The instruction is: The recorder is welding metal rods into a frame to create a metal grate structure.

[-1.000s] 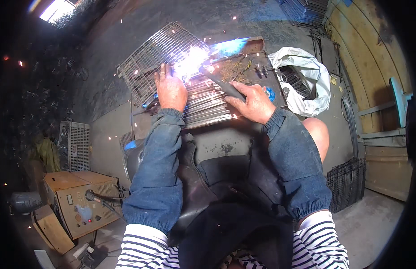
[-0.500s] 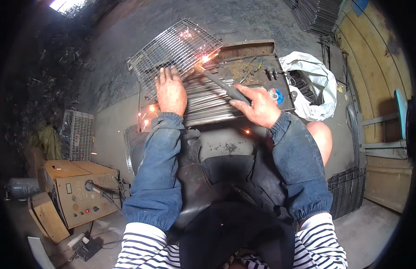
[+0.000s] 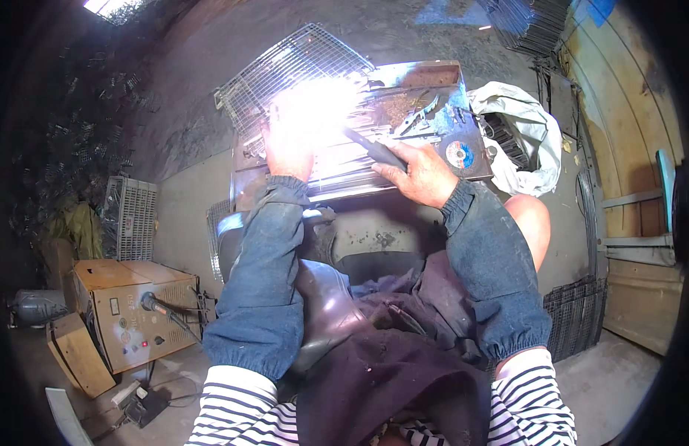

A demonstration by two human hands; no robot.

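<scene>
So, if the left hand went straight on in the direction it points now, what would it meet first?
Most likely the wire grid, just beyond the left hand. The white glare hides the fingertips, so depth is unclear and they may already touch it.

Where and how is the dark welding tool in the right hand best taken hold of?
Probably by the thicker, lower-right end of the dark welding tool, coming from the person's near right side, as the right hand does. The tool slants, its far end pointing up-left toward the white glare, so the end away from it looks safer.
</scene>
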